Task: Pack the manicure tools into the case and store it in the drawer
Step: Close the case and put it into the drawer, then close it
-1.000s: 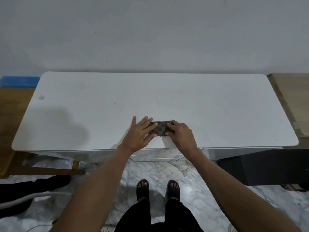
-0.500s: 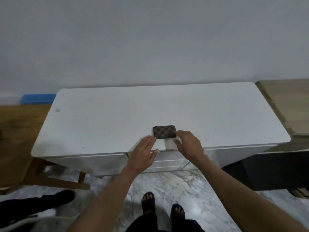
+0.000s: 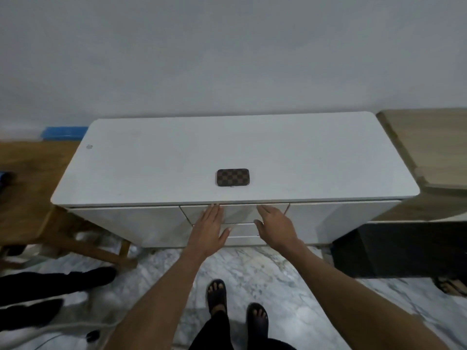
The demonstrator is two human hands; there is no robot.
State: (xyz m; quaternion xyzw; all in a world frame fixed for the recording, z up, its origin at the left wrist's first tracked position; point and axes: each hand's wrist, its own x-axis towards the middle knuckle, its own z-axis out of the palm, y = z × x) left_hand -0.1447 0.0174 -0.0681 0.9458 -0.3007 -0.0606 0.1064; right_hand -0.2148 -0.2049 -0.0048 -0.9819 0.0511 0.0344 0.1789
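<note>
The brown checkered manicure case (image 3: 233,177) lies closed on the white cabinet top (image 3: 316,157), near its front edge. No loose tools show. Below it, the middle top drawer (image 3: 238,213) is closed. My left hand (image 3: 209,227) rests flat against the drawer front, fingers straight and pointing up to the drawer's top edge. My right hand (image 3: 274,223) is on the same drawer front to the right, fingers reaching its top edge. Neither hand holds anything.
A lower drawer (image 3: 243,234) sits under the top one. A wooden table (image 3: 429,147) stands on the right with a dark box (image 3: 404,248) beneath. Another person's black-clad legs (image 3: 50,281) are at the left on the marble floor, by a wooden frame (image 3: 88,246).
Both hands have let go of the case and dropped from the cabinet top to the drawer front. The view has pulled back, and the case stays where it lay.
</note>
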